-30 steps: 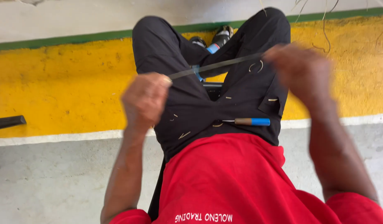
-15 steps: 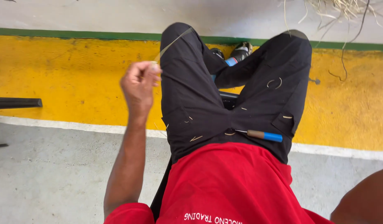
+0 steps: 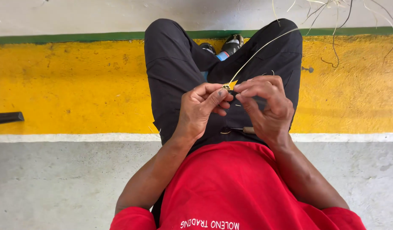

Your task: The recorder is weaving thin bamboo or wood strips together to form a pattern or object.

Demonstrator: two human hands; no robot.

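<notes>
Yellow-painted floor band (image 3: 77,85) underfoot. My left hand (image 3: 202,108) and right hand (image 3: 264,106) pinch a thin pale strip (image 3: 258,51) over my lap; it runs toward 1 o'clock. Fine end-work, likely; steady fingertip tension needed.

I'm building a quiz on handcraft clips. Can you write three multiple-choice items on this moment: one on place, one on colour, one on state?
1. Where do both hands meet?
A. Over the lap
B. On the floor
C. Beside the shoe

2. What colour is the wide floor band?
A. Blue
B. Yellow
C. Red

3. How is the thin strip held?
A. Lying loose
B. Pinched by both hands
C. In one hand only

Answers:
1 A: left hand and right hand sit above the trousers.
2 B: the floor band is yellow.
3 B: fingertips of both pinch the strip.
</notes>
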